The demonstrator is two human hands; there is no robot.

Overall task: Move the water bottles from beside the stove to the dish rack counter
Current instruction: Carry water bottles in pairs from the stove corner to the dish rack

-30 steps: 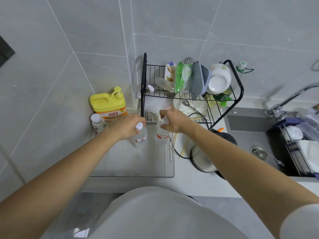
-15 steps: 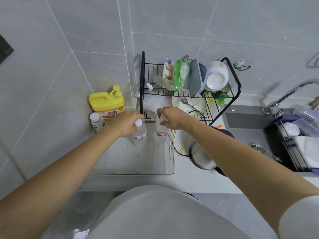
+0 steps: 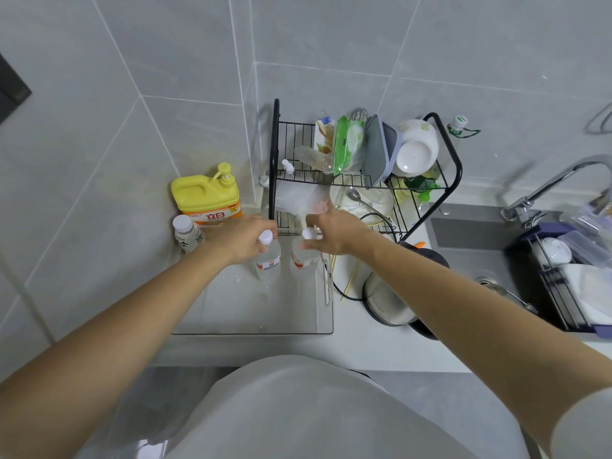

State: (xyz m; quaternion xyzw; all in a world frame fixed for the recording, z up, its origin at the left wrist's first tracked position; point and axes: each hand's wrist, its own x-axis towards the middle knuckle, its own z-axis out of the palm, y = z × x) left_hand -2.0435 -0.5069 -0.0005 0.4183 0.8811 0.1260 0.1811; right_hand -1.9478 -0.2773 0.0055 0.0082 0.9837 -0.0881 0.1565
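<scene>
Two clear water bottles with white caps and red labels stand upright side by side on a transparent drain tray (image 3: 251, 313), just in front of the black dish rack (image 3: 274, 154). My left hand (image 3: 240, 240) grips the neck of the left bottle (image 3: 270, 261); its cap shows past my fingers. The right bottle (image 3: 302, 261) is held at the neck by my right hand (image 3: 336, 231), with its cap between thumb and fingers. Both bottle bases are at the tray surface.
A yellow detergent jug (image 3: 205, 200) and a small white-capped bottle (image 3: 185, 231) stand left of the rack by the wall. A kettle (image 3: 387, 303) with its cord sits right of the tray. Further right are the sink (image 3: 480, 256), the faucet (image 3: 543, 193) and a dark basket (image 3: 563, 293).
Both hands stay on the bottle necks, and the bottles keep their place on the tray. The fingers of my right hand have spread slightly. The view has shifted a little.
</scene>
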